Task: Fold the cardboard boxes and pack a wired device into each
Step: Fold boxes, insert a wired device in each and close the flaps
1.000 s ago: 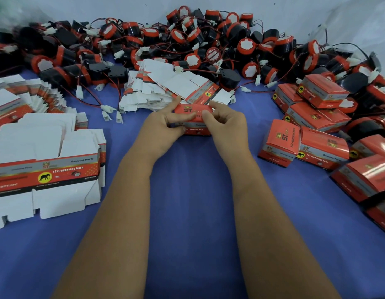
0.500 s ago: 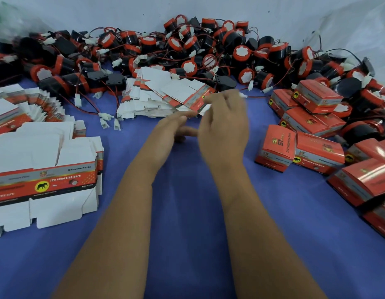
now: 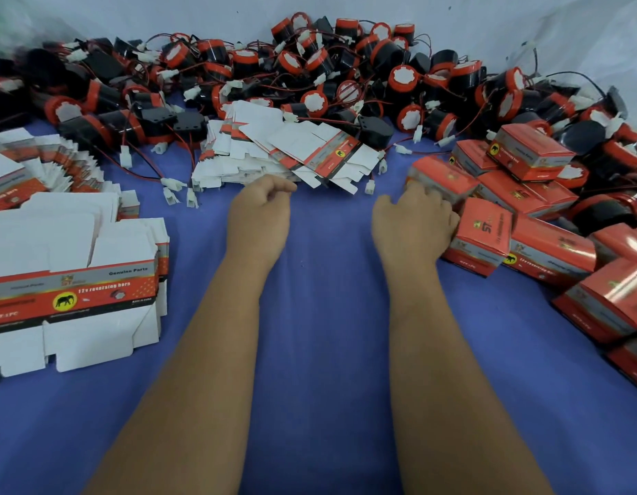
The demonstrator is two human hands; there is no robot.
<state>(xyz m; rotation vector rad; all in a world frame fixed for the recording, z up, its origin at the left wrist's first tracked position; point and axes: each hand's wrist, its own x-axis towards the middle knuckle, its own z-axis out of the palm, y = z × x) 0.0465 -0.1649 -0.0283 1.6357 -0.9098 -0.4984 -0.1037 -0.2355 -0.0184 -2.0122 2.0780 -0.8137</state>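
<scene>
My right hand (image 3: 413,217) sits right of centre, its fingers curled against a folded red box (image 3: 439,178) that looks blurred. I cannot tell whether they grip it or only touch it. That box lies at the left edge of the pile of finished red boxes (image 3: 545,241) spread over the right side of the frame, and another box (image 3: 483,237) of that pile stands just beside my knuckles

My left hand (image 3: 261,205) is at the middle of the frame, fingers loosely curled and holding nothing, its fingertips near the lower edge of a fanned heap of flat, unfolded box blanks (image 3: 284,148) at upper centre. A second stack of flat blanks (image 3: 74,280) lies at the left edge, with a red printed band and a yellow elephant mark, and more fanned blanks (image 3: 42,162) sit above it

The wired devices (image 3: 309,80), black and red round horns with thin red and black leads and white plugs, are heaped across the whole top of the frame, from the upper left to the far right behind the packed boxes. Everything lies on a blue cloth (image 3: 327,334), with pale sheeting (image 3: 167,16) behind
</scene>
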